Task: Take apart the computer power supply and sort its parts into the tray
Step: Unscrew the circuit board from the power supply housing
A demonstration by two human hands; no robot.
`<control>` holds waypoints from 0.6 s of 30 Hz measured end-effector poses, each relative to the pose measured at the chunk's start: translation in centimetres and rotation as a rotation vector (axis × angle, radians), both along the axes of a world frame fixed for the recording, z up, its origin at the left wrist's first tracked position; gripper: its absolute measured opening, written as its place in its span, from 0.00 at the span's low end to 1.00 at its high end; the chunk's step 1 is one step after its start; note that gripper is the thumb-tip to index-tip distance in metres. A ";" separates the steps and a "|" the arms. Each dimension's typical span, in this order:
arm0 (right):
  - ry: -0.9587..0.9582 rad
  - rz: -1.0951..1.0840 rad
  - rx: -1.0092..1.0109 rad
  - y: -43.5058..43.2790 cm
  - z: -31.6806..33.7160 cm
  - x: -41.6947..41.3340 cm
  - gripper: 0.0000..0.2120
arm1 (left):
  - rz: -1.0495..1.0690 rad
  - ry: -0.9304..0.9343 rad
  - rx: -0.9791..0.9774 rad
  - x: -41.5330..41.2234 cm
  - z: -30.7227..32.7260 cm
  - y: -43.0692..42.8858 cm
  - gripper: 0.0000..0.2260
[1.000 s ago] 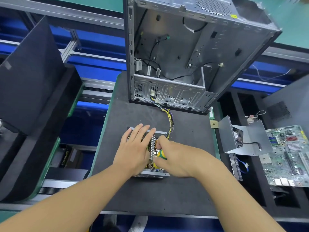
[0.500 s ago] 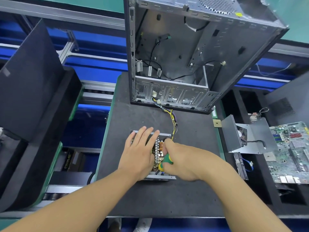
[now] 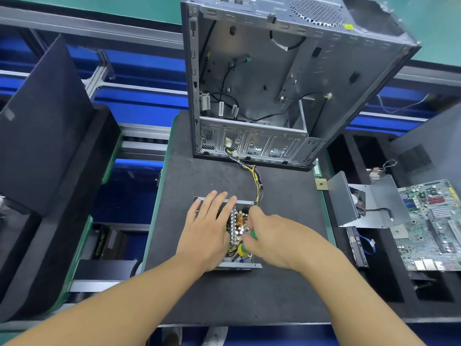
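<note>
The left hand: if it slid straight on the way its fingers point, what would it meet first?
Ahead of the left hand, probably the computer case, near where the wire bundle leaves it; only bare mat lies between. Depth is unclear.

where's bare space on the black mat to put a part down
Bare mat lies left of and beyond the power supply, up to the computer case. Another patch sits right of the cable bundle, up to the mat's right edge. The near strip is bare too, though both forearms cross it. Crowded: the tray at right, holding motherboard and metal cover.
</note>
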State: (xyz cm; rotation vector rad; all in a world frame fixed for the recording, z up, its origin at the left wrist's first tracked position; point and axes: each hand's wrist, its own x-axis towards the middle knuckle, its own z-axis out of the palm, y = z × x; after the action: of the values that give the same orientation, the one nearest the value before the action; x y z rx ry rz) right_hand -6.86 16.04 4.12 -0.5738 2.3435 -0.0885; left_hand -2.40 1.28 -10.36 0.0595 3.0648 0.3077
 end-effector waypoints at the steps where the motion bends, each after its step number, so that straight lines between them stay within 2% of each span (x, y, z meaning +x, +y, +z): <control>1: -0.013 0.015 0.001 0.0 0.2 0.1 0.12 | 0.003 0.003 -0.002 0.0 0.0 0.0 0.34; 9: -0.106 0.034 -0.026 -0.5 0.2 0.4 0.14 | 0.009 0.003 0.003 0.0 0.1 0.0 0.34; 13: -0.029 -0.046 0.045 -0.2 -0.1 0.1 0.26 | 0.006 0.014 0.008 0.0 -0.1 0.0 0.33; 18: 0.020 -0.037 0.017 0.0 -0.6 0.1 0.16 | 0.002 0.013 0.000 0.1 -0.2 0.0 0.35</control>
State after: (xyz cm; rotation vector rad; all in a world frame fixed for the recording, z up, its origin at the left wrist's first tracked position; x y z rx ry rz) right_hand -6.74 16.03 3.55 -0.5256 2.3724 -0.0794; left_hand -2.28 1.29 -10.55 0.0593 3.0781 0.3086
